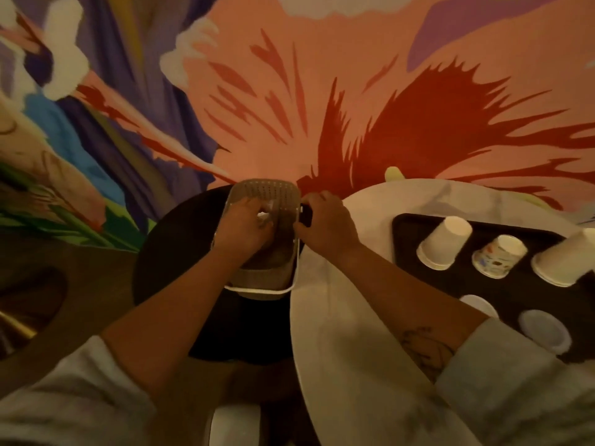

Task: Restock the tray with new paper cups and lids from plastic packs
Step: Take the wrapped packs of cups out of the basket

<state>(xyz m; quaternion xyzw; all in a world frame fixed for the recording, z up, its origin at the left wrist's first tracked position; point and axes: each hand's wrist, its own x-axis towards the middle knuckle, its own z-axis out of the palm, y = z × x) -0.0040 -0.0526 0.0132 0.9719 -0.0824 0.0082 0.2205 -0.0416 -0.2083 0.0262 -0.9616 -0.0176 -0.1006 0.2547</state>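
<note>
- The tray sits on the white table at the person's right and already carries stock: two plain cups upside down, a printed cup between them, also inverted, and two lids lying flat at its near edge.
- Whether these are new or old cannot be told; no plastic pack shows clearly anywhere.
- Both hands are away from the tray, at a perforated basket on a dark round stand just left of the table.
- The left hand reaches inside the basket, fingers curled round something small and white; what it is cannot be made out.
- The right hand pinches a small dark object at the basket's right rim.
- Judged from this, restocking is partly done or barely begun: more supplies seem to be fetched from the basket, and much of the tray is bare.
</note>
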